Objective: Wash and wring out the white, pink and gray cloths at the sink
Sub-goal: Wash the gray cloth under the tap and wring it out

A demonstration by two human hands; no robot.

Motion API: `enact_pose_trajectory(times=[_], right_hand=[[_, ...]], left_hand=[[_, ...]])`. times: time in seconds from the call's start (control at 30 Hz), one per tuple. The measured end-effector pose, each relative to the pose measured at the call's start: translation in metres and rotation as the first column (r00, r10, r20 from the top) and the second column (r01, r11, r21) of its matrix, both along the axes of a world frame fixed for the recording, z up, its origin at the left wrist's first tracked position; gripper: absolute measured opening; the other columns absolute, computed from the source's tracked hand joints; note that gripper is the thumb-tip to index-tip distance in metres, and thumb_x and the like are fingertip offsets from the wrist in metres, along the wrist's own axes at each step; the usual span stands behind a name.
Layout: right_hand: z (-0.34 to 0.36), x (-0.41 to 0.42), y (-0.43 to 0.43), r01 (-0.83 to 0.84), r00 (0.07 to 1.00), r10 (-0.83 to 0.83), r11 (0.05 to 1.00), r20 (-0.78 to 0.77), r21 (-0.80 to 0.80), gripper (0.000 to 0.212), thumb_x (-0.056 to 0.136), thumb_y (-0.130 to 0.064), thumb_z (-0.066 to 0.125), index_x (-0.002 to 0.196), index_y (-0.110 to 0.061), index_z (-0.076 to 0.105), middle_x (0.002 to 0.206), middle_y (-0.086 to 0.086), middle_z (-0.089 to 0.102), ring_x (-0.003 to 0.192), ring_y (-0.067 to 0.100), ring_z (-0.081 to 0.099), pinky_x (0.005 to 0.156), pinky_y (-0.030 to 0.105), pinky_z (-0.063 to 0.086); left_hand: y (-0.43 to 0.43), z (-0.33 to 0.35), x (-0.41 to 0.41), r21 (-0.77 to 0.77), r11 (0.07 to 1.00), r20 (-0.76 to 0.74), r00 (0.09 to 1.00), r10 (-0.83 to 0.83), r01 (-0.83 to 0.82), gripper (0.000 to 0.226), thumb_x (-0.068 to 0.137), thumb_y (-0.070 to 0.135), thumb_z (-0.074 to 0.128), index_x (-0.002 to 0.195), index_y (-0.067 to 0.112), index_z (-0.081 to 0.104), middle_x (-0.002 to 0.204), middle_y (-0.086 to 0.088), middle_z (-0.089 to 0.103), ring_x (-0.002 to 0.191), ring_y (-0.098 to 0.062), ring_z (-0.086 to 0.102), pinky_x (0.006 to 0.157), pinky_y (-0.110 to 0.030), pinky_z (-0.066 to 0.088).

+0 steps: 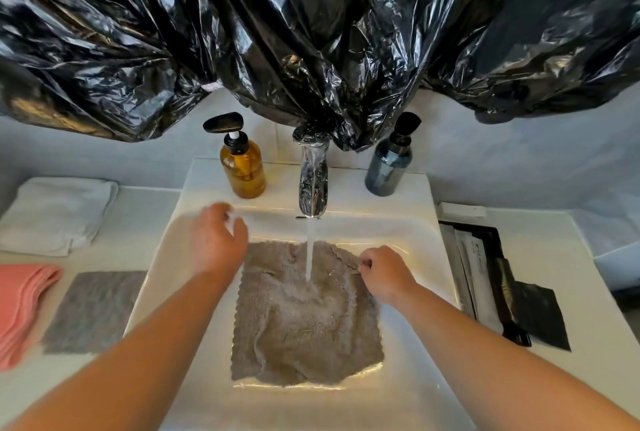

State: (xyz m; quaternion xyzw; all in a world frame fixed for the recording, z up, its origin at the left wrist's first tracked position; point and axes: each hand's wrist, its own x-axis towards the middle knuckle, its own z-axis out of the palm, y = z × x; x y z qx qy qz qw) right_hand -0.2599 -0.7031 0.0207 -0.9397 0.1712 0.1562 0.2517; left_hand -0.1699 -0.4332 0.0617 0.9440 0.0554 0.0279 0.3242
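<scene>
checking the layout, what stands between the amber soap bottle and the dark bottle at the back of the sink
In the head view, only the chrome faucet stands between the amber soap bottle and the dark bottle, with water running from it.

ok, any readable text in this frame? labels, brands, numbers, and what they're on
Nothing legible.
Sachets in the black tray: dark print marks, too small and blurred to read.
Amber pump bottle: no label visible.
Dark pump bottle: no readable label.
Small white box behind the tray: no readable print.
</scene>
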Motion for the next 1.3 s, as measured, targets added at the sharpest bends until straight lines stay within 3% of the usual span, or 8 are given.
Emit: enact_pose_trajectory(times=[0.13,0.4,0.67,0.8,0.93,1.07,1.2,1.3], right_hand=[[0.012,0.000,0.003,0.016,0.999,-0.021,0.994,0.046,0.112,0.022,0.100,-0.010,0.054,0.093,-0.013,0.075,0.095,-0.007,0.064,0.090,0.012,0.058,0.081,0.023,0.045],[0.056,-0.066,-0.004,-0.245,0.968,0.250,0.956,-0.012,0.163,0.018,0.098,-0.016,0.060,0.089,-0.013,0.075,0.102,-0.010,0.060,0.098,0.005,0.055,0.087,0.020,0.043],[0.014,-0.084,0.021,-0.133,0.986,0.137,0.990,-0.095,0.047,0.060,0.099,-0.035,0.058,0.153,-0.020,0.036,0.156,-0.001,0.035,0.143,0.022,0.033,0.119,0.034,0.029],[0.011,-0.084,0.029,-0.223,0.969,0.207,0.968,-0.133,-0.114,0.020,0.097,-0.039,0.059,0.107,-0.022,0.058,0.111,0.000,0.053,0.105,0.021,0.050,0.091,0.032,0.047],[0.032,-0.074,0.033,0.118,0.988,-0.083,0.949,-0.130,0.291,0.008,0.097,-0.024,0.058,0.091,-0.022,0.055,0.091,-0.001,0.060,0.084,0.014,0.056,0.073,0.031,0.051],[0.068,-0.056,0.059,0.399,0.875,-0.432,0.386,-0.219,0.832,0.018,0.096,-0.002,0.058,0.111,-0.014,0.059,0.106,0.010,0.072,0.097,0.025,0.070,0.093,0.051,0.057],[0.088,-0.040,0.089,0.205,0.946,-0.325,0.638,0.018,0.742,0.021,0.084,0.002,0.055,0.089,-0.019,0.053,0.087,0.007,0.060,0.081,0.021,0.059,0.068,0.035,0.050],[0.078,-0.039,0.094,0.312,0.859,-0.509,0.427,-0.059,0.849,0.008,0.081,-0.021,0.060,0.088,-0.025,0.059,0.092,0.008,0.065,0.082,0.021,0.059,0.063,0.031,0.044]], left_hand=[[0.002,-0.045,-0.021,0.212,0.873,-0.381,0.860,-0.340,0.439,0.043,0.096,0.032,0.062,0.136,0.018,0.055,0.131,-0.003,0.054,0.117,-0.025,0.054,0.102,-0.039,0.048],[0.037,-0.012,-0.055,0.181,0.809,-0.221,0.825,-0.521,0.559,0.015,0.083,0.023,0.061,0.083,0.017,0.075,0.086,0.003,0.059,0.083,-0.018,0.054,0.076,-0.032,0.049],[0.031,-0.025,-0.093,0.212,0.759,-0.460,0.748,-0.479,0.616,0.059,0.087,0.042,0.068,0.140,0.029,0.046,0.130,0.007,0.052,0.116,-0.017,0.055,0.097,-0.030,0.047],[0.025,-0.023,-0.097,0.392,0.641,-0.530,0.731,-0.430,0.660,0.020,0.088,0.039,0.060,0.103,0.026,0.063,0.107,0.003,0.053,0.103,-0.018,0.051,0.086,-0.030,0.046],[0.018,-0.011,-0.096,-0.295,0.944,-0.518,0.806,-0.288,0.148,0.014,0.083,0.006,0.061,0.074,0.015,0.053,0.076,-0.005,0.054,0.068,-0.018,0.051,0.060,-0.029,0.039],[-0.009,0.016,-0.091,-0.818,0.318,-0.563,0.781,-0.271,-0.479,0.024,0.093,0.004,0.046,0.091,-0.001,0.069,0.092,-0.025,0.070,0.077,-0.035,0.068,0.071,-0.043,0.058],[-0.047,0.036,-0.076,-0.778,-0.062,-0.582,0.755,-0.302,-0.625,0.051,0.101,0.037,0.047,0.092,-0.005,0.076,0.104,-0.028,0.072,0.094,-0.041,0.071,0.086,-0.052,0.050],[-0.063,0.041,-0.059,-0.732,-0.233,-0.590,0.767,-0.254,-0.640,0.044,0.100,0.038,0.049,0.110,0.001,0.070,0.114,-0.025,0.071,0.100,-0.039,0.071,0.096,-0.051,0.048]])
